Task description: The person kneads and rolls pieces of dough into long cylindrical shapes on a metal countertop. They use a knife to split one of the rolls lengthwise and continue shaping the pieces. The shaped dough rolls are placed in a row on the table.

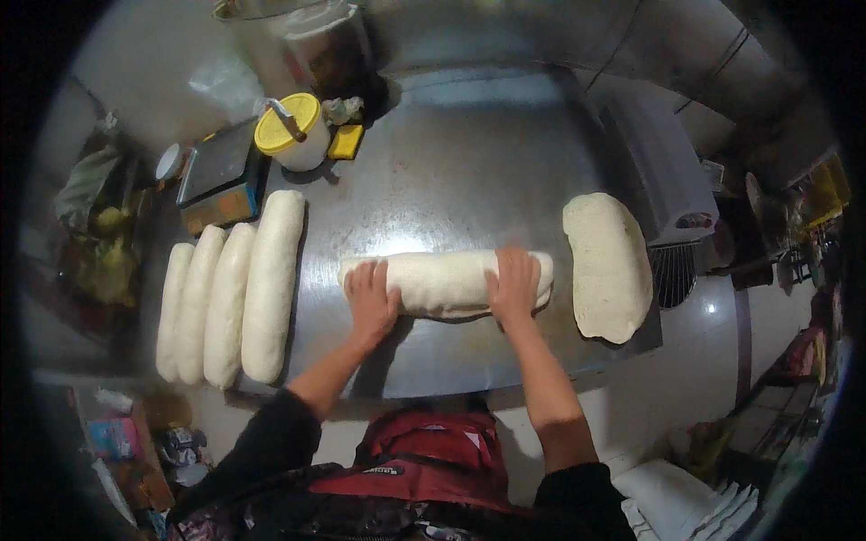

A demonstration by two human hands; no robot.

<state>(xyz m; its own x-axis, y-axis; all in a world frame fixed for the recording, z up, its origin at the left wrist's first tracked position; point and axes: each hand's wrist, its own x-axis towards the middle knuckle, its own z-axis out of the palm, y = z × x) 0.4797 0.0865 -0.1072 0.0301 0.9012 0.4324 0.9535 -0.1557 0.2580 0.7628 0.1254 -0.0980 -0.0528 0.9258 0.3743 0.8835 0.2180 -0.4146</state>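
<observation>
A thick dough roll [443, 280] lies crosswise on the metal worktable [467, 365] before me. My left hand [373, 297] rests over its left end, fingers spread a little across the top. Near the right end, my right hand [515, 284] lies on the roll in the same way, its fingertips slightly blurred. To the left, several long dough rolls [272, 291] lie side by side, pointing away from me. A wide, flatter piece of dough [610, 267] sits near the table's right edge.
At the back left stand a white tub with a yellow lid [289, 125], a knife [287, 120] on the lid, a yellow block [346, 142] and a weighing scale [220, 162]. A light-coloured machine or housing [653, 155] borders the right side, above a wire grille [674, 274].
</observation>
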